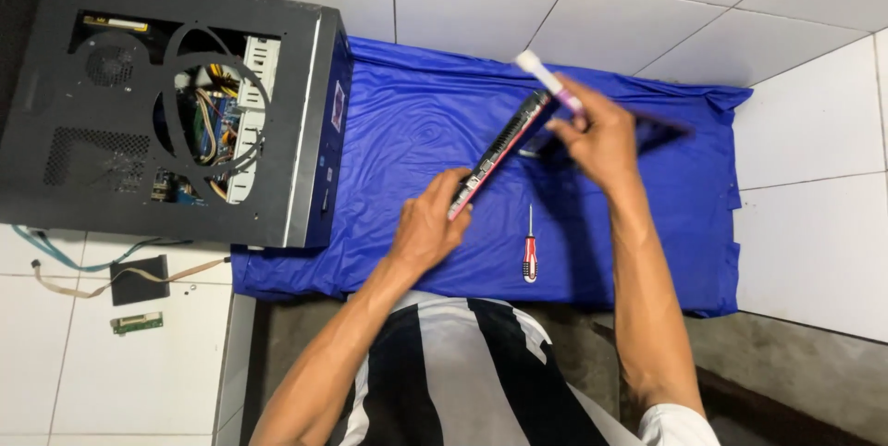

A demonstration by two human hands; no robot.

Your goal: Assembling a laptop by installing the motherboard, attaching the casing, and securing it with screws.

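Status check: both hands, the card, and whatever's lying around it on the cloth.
Left hand grips long card at its lower end. Right hand holds brush at upper end. Screwdriver lies apart on blue cloth.

Blue cloth (416, 122), red-handled screwdriver (529, 256), black case (55, 104) (floor (805, 122) white)

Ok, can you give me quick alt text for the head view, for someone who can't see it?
A person's left hand and right hand hold a long, flat circuit card tilted on edge above a blue cloth, the right hand also gripping a white-tipped brush. A red-handled screwdriver lies on the cloth, and an open black computer case stands at the left.
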